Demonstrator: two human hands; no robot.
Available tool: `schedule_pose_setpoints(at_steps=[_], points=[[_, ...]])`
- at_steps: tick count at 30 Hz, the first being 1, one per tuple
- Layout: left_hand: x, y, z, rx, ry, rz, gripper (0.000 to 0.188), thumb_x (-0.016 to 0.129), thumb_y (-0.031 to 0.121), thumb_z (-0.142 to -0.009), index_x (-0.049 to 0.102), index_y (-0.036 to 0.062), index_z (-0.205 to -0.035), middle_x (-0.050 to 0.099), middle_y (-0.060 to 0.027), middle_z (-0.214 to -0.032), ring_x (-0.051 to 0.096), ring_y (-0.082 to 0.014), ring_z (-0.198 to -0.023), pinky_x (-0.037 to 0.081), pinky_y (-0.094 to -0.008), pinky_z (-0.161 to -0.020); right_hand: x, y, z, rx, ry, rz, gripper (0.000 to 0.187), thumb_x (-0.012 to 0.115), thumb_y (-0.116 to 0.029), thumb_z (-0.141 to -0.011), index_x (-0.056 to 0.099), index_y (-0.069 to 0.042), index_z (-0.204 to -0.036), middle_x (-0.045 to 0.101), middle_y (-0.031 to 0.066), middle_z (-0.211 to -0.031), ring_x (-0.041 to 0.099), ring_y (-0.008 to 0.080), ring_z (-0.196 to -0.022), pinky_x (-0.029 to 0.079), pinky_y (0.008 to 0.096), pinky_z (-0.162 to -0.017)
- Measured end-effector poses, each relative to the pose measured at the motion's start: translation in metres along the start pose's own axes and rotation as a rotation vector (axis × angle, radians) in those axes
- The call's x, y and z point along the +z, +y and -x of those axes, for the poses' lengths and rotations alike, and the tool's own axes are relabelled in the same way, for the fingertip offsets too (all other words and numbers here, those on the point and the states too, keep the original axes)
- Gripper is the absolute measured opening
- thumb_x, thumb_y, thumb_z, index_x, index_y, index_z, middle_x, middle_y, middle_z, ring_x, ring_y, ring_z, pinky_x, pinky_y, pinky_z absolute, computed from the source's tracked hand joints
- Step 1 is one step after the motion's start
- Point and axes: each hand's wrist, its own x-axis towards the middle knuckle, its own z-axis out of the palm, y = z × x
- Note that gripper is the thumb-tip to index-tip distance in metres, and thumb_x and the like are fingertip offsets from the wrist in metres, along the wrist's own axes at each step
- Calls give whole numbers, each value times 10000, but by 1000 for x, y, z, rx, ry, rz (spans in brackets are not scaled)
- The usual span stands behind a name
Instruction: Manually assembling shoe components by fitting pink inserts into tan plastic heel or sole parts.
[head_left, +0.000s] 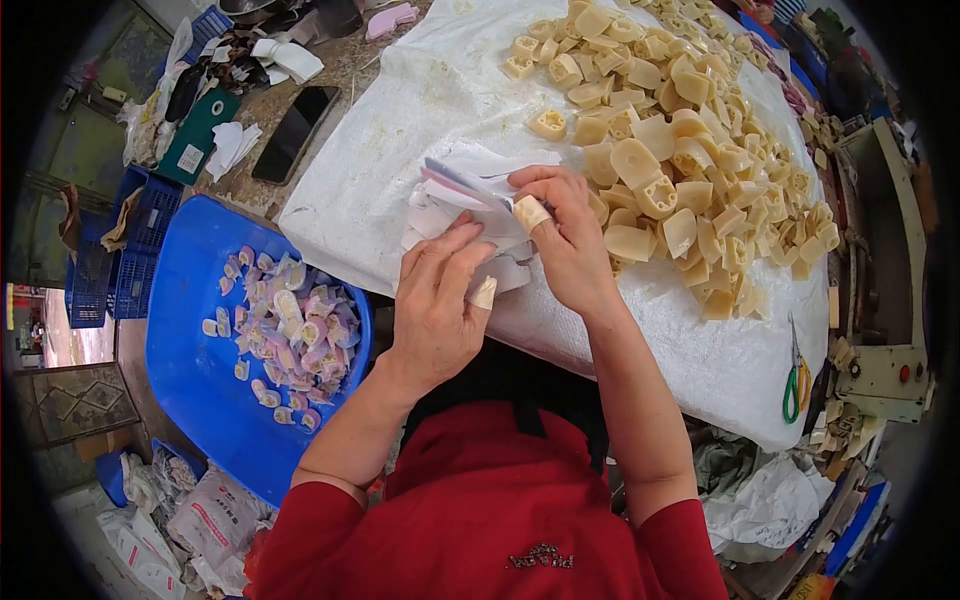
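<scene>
A loose bundle of paper slips [470,195], mostly white with a pinkish and a bluish-grey one, is between my hands on the white cloth-covered worktop [390,150]. My right hand [570,245] pinches the bundle's right side between thumb and fingers. My left hand [435,310] has its fingers bent around the near left side of the slips; their exact grip is partly hidden. Both thumbs wear beige finger covers. Just right of my right hand lies a big heap of cream-coloured molded pieces [690,160], some hollow.
At lower left a blue tub [190,390] holds many small pieces wrapped in pinkish and white paper. A black phone [295,135] lies beyond it. Green- and orange-handled scissors [793,385] rest at the worktop's right edge. Plastic bags [215,520] sit at lower left.
</scene>
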Motion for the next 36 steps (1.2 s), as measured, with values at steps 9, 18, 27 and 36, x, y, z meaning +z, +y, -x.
schedule_pose_setpoints(at_steps=[9, 18, 27, 36], points=[[3, 0, -1, 124, 127, 34, 287, 608, -28, -719, 589, 12, -1003, 571, -161, -1115, 548, -328, -1077, 413, -385, -918, -1, -2, 1, -22, -31, 128, 133, 561, -152, -827, 614, -69, -917, 533, 32, -1095, 430, 234, -1056, 252, 384, -925], [3, 2, 2, 95, 122, -81, 369, 633, -16, -685, 582, 19, -1049, 569, -141, -1139, 549, -310, -1056, 407, -380, -884, -2, -3, 1, -9, -38, 144, 129, 563, -148, -832, 601, -66, -924, 537, 32, -1103, 429, 234, -1063, 270, 371, -944], [9, -1, 4, 79, 35, -100, 427, 659, 31, -703, 564, 44, -1120, 547, -114, -1148, 538, -294, -1023, 404, -384, -873, -4, -4, 3, -17, -55, 172, 113, 546, -129, -861, 581, -52, -934, 539, 43, -1138, 436, 224, -1085, 287, 348, -973], [-4, 11, 9, -104, 33, 113, 476, 648, 2, -736, 507, -12, -1191, 522, -169, -1199, 514, -348, -1060, 416, -414, -900, -33, -17, 21, 23, 314, -556, 96, 486, -80, -910, 542, -59, -985, 582, 99, -1097, 521, 173, -990, 406, 308, -864]])
